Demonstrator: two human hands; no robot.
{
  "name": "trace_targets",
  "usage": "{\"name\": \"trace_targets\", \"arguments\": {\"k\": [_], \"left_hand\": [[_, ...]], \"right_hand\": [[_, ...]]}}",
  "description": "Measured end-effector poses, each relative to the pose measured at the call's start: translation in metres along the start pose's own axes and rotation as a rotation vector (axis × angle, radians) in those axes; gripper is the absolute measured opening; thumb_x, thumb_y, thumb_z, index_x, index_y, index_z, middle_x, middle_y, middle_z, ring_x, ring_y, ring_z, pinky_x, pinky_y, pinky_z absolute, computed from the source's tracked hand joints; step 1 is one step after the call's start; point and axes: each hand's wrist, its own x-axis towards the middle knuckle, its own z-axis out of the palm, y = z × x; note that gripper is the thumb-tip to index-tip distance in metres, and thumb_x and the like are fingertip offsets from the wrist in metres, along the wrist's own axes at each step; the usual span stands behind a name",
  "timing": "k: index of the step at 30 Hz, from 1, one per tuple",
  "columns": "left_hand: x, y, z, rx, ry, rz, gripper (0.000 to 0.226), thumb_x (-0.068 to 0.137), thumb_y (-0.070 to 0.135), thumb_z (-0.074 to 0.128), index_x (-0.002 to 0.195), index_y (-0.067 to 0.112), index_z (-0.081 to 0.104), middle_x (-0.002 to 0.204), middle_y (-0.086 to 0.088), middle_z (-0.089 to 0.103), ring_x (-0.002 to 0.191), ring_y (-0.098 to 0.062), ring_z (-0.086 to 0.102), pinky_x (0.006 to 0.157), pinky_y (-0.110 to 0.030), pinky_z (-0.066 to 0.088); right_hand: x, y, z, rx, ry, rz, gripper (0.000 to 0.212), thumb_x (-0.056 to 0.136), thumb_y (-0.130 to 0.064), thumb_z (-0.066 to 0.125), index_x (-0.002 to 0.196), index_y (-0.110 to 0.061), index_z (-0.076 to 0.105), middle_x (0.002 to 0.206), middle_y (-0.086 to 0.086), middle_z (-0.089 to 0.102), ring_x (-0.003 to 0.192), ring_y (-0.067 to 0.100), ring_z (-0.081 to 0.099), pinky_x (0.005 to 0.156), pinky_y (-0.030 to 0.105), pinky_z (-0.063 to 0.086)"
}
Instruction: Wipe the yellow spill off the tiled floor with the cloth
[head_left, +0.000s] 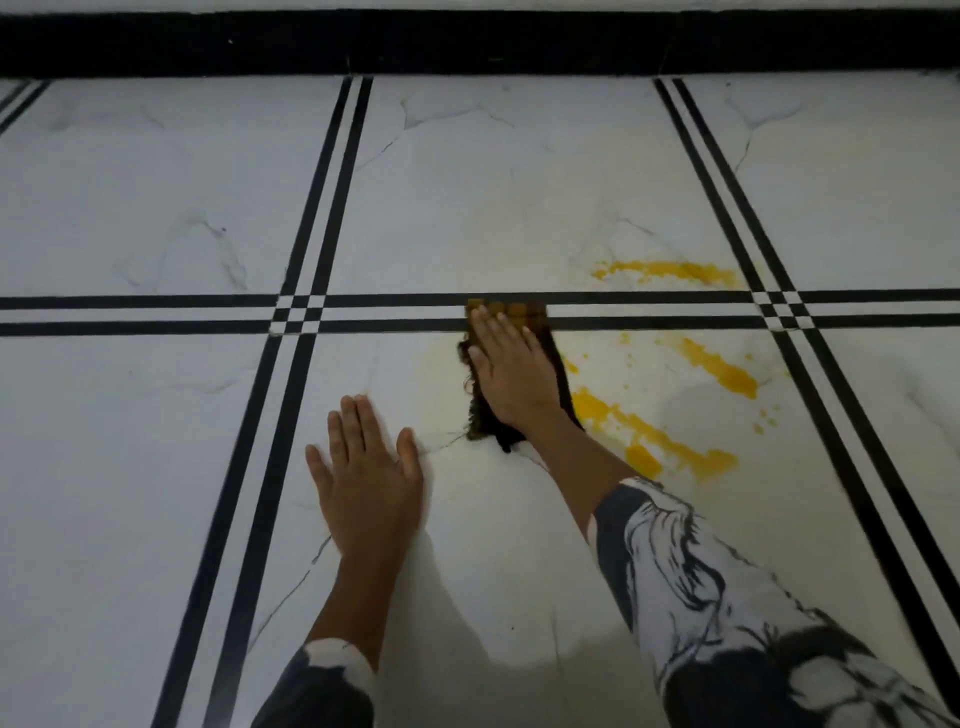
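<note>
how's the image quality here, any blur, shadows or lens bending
Head view: dim, soft light; wide-angle bending curves the black floor lines and skirting. The right hand on the cloth looks slightly soft. A faint shadow falls beneath the left hand. Yellow spill stays clear.

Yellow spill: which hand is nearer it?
Right. The right hand presses the cloth beside the yellow spill; the left hand lies flat, farther left.

Both arms wore long sleeves of dark grey-blue cloth printed with white, streaky, brush-like patches edged in black lines; the right sleeve (727, 597) ended short of the wrist, leaving the forearm bare; the left sleeve (322, 686) showed only its cuff; both hands were bare, without rings or gloves.
</note>
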Motion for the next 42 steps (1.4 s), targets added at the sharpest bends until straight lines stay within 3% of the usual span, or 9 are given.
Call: {"name": "trace_targets", "arguments": {"k": [4, 9, 15, 25, 29, 32, 35, 38, 42], "left_hand": [[0.009, 0.023, -0.010, -0.083, -0.054, -0.042, 0.071, 0.089, 0.048, 0.006, 0.150, 0.012, 0.004, 0.158, -0.007, 0.005, 0.146, -0.023, 0.003, 0.114, -0.045, -0.005], [0.057, 0.062, 0.003, -0.076, -0.092, 0.178, 0.059, 0.097, 0.038, 0.010, 0.150, 0.015, 0.000, 0.159, -0.003, -0.001, 0.146, -0.018, -0.003, 0.116, -0.042, -0.007], [0.062, 0.057, 0.015, -0.042, -0.082, 0.189, 0.065, 0.090, 0.040, 0.005, 0.150, 0.015, 0.002, 0.159, -0.003, 0.003, 0.146, -0.018, 0.001, 0.116, -0.043, -0.004], [0.063, 0.058, 0.011, -0.159, -0.086, 0.108, 0.066, 0.092, 0.044, 0.002, 0.150, 0.015, 0.006, 0.159, -0.002, 0.006, 0.146, -0.016, 0.001, 0.115, -0.041, -0.007], [0.059, 0.054, 0.001, -0.613, 0.024, 0.057, 0.054, 0.099, 0.039, 0.019, 0.148, 0.016, 0.023, 0.155, -0.001, 0.023, 0.144, -0.014, 0.016, 0.117, -0.036, 0.003], [0.049, 0.049, -0.014, -1.013, 0.098, -0.119, 0.046, 0.103, 0.032, 0.026, 0.145, 0.016, 0.031, 0.150, -0.001, 0.034, 0.139, -0.015, 0.030, 0.112, -0.028, 0.022], [0.043, 0.041, -0.023, -1.125, 0.068, -0.211, 0.045, 0.103, 0.031, 0.028, 0.144, 0.015, 0.033, 0.149, -0.001, 0.036, 0.138, -0.016, 0.032, 0.108, -0.023, 0.022], [0.039, 0.036, -0.027, -1.127, 0.036, -0.170, 0.047, 0.102, 0.032, 0.031, 0.144, 0.014, 0.034, 0.149, -0.001, 0.036, 0.138, -0.015, 0.031, 0.107, -0.020, 0.021], [0.038, 0.034, -0.025, -1.090, 0.018, -0.127, 0.047, 0.101, 0.033, 0.035, 0.143, 0.011, 0.037, 0.147, -0.004, 0.040, 0.136, -0.017, 0.035, 0.106, -0.021, 0.025]], "right_hand": [[-0.041, 0.020, 0.004, 0.022, 0.078, 0.228, 0.054, 0.099, -0.038, 0.007, 0.149, -0.016, 0.003, 0.157, -0.004, 0.005, 0.144, 0.011, 0.005, 0.115, 0.031, 0.002], [-0.083, 0.006, 0.014, -0.021, 0.134, 0.118, 0.057, 0.095, -0.039, 0.013, 0.145, -0.017, 0.026, 0.150, -0.001, 0.031, 0.138, 0.015, 0.030, 0.111, 0.036, 0.018], [0.004, 0.028, 0.000, 0.038, 0.082, 0.153, 0.052, 0.100, -0.038, 0.011, 0.149, -0.021, 0.004, 0.157, -0.007, 0.006, 0.144, 0.009, 0.004, 0.115, 0.032, 0.002], [-0.032, 0.006, 0.007, 0.008, 0.035, 0.020, 0.076, 0.080, -0.056, -0.012, 0.148, -0.022, -0.003, 0.157, -0.006, 0.000, 0.144, 0.010, 0.000, 0.114, 0.029, -0.004], [-0.048, -0.012, 0.013, -0.021, 0.028, 0.140, 0.090, 0.079, -0.069, -0.004, 0.147, -0.010, -0.007, 0.156, 0.003, -0.010, 0.144, 0.017, -0.005, 0.115, 0.033, -0.006], [-0.072, -0.030, 0.016, 0.010, 0.030, 0.100, 0.075, 0.083, -0.051, -0.013, 0.148, -0.016, 0.001, 0.157, -0.002, -0.002, 0.145, 0.014, 0.001, 0.111, 0.027, -0.008], [-0.077, -0.034, 0.006, 0.249, 0.044, 0.133, 0.053, 0.099, -0.038, 0.004, 0.147, -0.019, 0.016, 0.156, -0.004, 0.012, 0.144, 0.012, 0.008, 0.112, 0.021, -0.003], [-0.076, -0.035, -0.009, 0.855, 0.066, 0.296, 0.044, 0.101, -0.032, 0.029, 0.140, -0.015, 0.041, 0.144, 0.003, 0.042, 0.136, 0.021, 0.031, 0.109, 0.027, 0.022], [-0.071, -0.048, -0.044, 1.678, -0.078, 0.470, 0.043, 0.099, -0.041, 0.033, 0.126, -0.015, 0.053, 0.121, 0.007, 0.059, 0.111, 0.021, 0.055, 0.094, 0.032, 0.045]]}}
